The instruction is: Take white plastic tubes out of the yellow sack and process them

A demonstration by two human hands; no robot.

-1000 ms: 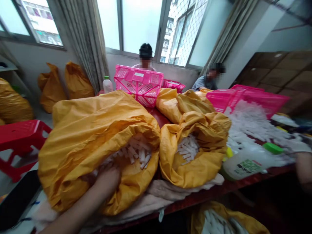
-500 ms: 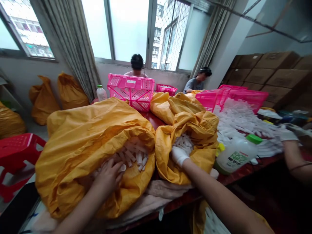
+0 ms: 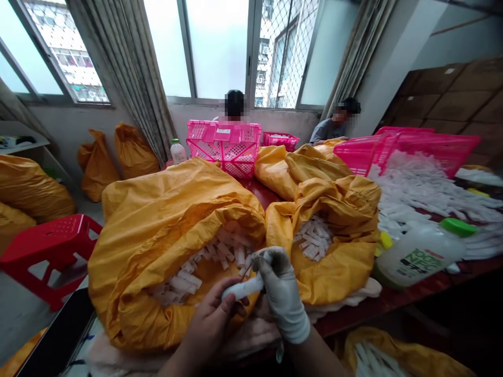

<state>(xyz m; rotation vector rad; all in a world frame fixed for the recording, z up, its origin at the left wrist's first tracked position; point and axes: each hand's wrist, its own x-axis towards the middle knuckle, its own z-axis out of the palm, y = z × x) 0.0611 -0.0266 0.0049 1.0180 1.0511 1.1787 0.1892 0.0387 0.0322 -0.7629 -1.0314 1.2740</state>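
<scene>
My bare left hand is closed around one end of a white plastic tube, holding it slanted in front of the bags. My right hand, in a white glove, has its fingers bent at the tube's other end. A small white piece shows between those gloved fingertips; its kind is too small to tell. Behind my left hand lies an open yellow sack with many white tube parts inside. Beyond my right hand, a smaller yellow sack holds small white pieces.
A green-capped bottle lies tilted at the right, near a heap of white pieces. Pink baskets stand at the back, where two people sit. At left are a red stool and a dark flat object.
Both hands have come out of the two sacks and met in front of them. The white tube is now between them. The view has shifted, so the scene sits farther right.
</scene>
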